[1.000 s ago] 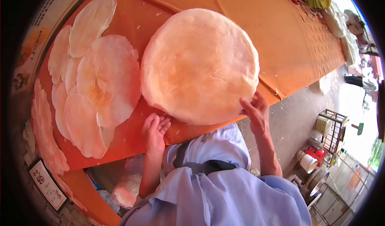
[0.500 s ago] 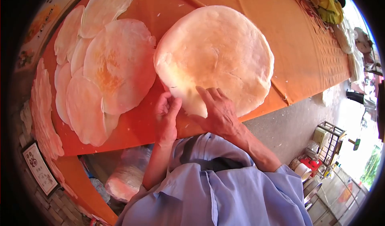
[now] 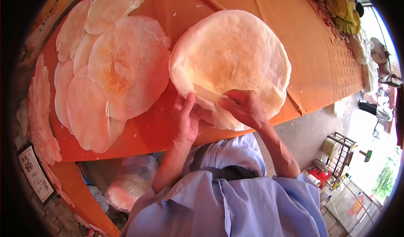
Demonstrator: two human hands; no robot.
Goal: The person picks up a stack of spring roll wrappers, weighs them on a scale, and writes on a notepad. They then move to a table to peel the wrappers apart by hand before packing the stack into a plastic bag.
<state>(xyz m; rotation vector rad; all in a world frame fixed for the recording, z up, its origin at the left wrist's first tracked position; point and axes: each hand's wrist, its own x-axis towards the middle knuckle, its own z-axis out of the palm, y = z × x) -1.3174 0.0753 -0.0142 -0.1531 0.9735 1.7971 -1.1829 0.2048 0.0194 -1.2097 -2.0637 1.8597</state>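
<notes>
A large round stack of thin pale sheets (image 3: 235, 47) lies on the orange table cover (image 3: 307, 68) in front of me. At its near left edge, my left hand (image 3: 187, 117) has its thumb on the rim and its fingers beneath the sheet edge. My right hand (image 3: 246, 106) is closed at the near edge, pinching the top sheet, whose border is lifted and folded there. Further left, several thin overlapping sheets (image 3: 126, 64) lie flat, one with an orange-brown patch.
More sheets (image 3: 42, 111) hang along the far left edge. A wrapped plastic bundle (image 3: 130, 182) lies below the table. A yellow bag (image 3: 343, 10) sits at the upper right. A metal rack (image 3: 338, 153) stands on the floor at right.
My right hand has gone from lying spread on the stack to a pinch that lifts the sheet's near edge. My left hand has moved right and up onto the rim.
</notes>
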